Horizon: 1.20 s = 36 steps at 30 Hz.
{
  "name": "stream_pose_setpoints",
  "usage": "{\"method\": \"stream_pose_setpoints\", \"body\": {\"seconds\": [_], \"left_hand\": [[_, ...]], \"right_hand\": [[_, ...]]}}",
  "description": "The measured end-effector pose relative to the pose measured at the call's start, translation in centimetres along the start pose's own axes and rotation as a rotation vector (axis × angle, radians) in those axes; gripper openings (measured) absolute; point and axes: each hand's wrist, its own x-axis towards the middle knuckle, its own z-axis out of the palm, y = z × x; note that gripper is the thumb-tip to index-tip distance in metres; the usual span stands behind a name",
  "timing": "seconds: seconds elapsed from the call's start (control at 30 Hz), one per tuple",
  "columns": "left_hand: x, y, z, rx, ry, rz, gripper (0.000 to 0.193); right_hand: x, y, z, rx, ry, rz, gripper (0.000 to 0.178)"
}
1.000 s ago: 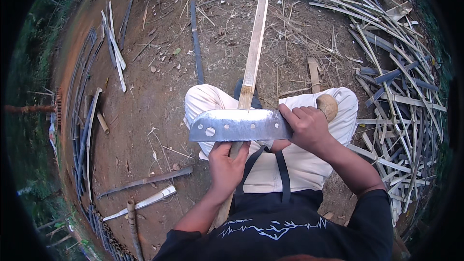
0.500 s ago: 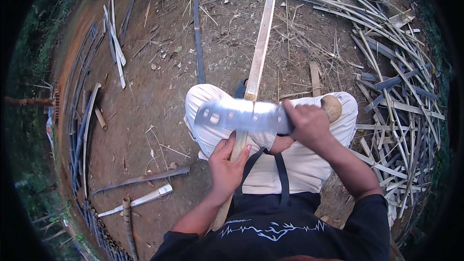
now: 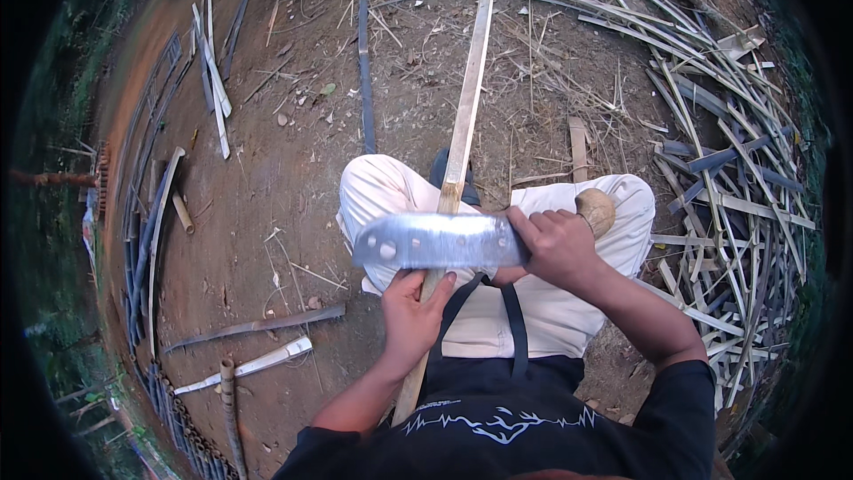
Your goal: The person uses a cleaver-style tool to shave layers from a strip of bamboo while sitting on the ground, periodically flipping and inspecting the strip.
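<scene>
My left hand is closed round a long bamboo strip. The strip runs from beside my waist, between my knees, to the ground in front of me. My right hand grips a machete by its handle, most of which my fingers hide. The broad, shiny blade has several holes and lies crosswise over the strip, just beyond my left fingers. A rounded, light-brown knob shows beyond my right hand, over my right knee. Whether the blade's edge touches the strip I cannot tell.
A large heap of split bamboo strips lies on the right. Loose strips and a short bamboo pole lie on the dirt at left. A dark strip lies ahead of my left knee. Dark bamboo lengths line the lower left.
The machete has come down the strip toward my body, closer to my left hand. The strip's far end has shifted slightly left and nearer. My left hand keeps its hold.
</scene>
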Motion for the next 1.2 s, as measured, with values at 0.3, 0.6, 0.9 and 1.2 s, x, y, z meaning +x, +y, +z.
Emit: {"method": "stream_pose_setpoints", "body": {"seconds": [0.3, 0.6, 0.9, 1.2], "left_hand": [[-2.5, 0.2, -1.4, 0.244, -0.017, 0.136, 0.048], [-1.7, -0.6, -0.7, 0.117, 0.011, 0.105, 0.039], [-3.1, -0.6, -0.7, 0.121, -0.068, 0.054, 0.052], [-3.9, -0.4, -1.0, 0.178, 0.002, 0.092, 0.049]], "right_hand": [[1.1, 7.2, -0.1, 0.039, 0.003, 0.391, 0.029], [-0.5, -0.2, 0.7, 0.139, -0.06, 0.204, 0.044], [-0.4, 1.9, 0.4, 0.107, -0.072, 0.185, 0.049], [-0.5, 2.8, 0.4, 0.134, -0.009, 0.124, 0.038]]}}
